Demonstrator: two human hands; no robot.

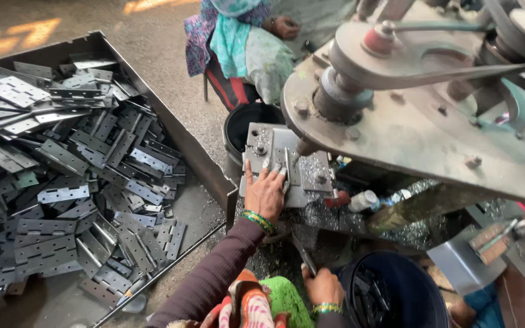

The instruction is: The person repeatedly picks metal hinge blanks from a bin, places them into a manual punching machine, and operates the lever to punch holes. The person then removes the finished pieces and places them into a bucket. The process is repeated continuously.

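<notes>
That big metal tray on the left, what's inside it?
The metal tray holds a heap of flat grey hinge plates, piled loosely on each other. Bare tray floor shows along the near edge. What lies beneath the heap is covered.
</notes>
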